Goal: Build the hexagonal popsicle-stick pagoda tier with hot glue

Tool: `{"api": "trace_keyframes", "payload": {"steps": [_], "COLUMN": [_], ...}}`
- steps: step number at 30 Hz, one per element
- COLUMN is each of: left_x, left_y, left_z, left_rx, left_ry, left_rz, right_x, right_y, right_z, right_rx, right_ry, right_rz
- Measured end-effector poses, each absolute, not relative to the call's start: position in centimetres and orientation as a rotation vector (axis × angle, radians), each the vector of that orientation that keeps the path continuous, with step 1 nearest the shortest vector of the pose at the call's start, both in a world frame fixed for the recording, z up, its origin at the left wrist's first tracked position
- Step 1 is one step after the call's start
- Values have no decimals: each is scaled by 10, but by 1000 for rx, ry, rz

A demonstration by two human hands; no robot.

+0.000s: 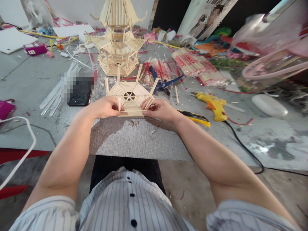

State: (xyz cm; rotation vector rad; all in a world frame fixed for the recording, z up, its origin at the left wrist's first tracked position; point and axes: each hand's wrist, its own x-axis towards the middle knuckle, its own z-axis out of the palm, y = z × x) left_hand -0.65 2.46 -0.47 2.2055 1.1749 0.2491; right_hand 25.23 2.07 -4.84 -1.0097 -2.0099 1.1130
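Note:
A hexagonal roof piece (131, 96) made of pale wooden sticks lies on the grey table (134, 141) right in front of me, with several sticks rising from its corners. My left hand (106, 107) pinches its near left edge around an upright stick. My right hand (160, 109) grips the near right corner, fingers curled on the sticks there. Behind the piece stands a tall stick pagoda model (117, 41).
A yellow glue gun (214, 104) with a black cord lies to the right, beside a yellow utility knife (196, 118). Blue pliers (163, 84), packets of sticks (192, 65), a black phone (80, 97) and white rods (54, 94) surround the work. A white cable (26, 144) loops at left.

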Motion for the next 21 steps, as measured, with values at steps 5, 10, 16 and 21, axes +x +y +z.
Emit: {"api": "trace_keyframes", "payload": {"steps": [5,10,16,21], "left_x": [-6,-4,-5,-5], "left_y": [24,23,21,22], "left_z": [-4,-2,0,0], "left_rx": [2180,2166,2158,2181], "left_ry": [1196,1226,1222,1215], "left_rz": [239,237,236,243], "right_x": [252,251,250,249], "right_y": [21,22,21,20], "right_z": [-50,-52,-51,-52], "right_rx": [-998,-1015,-1018,-1022], "right_ry": [-2013,-2026,-2036,-2026], "right_rz": [1106,1069,1055,1045]}}
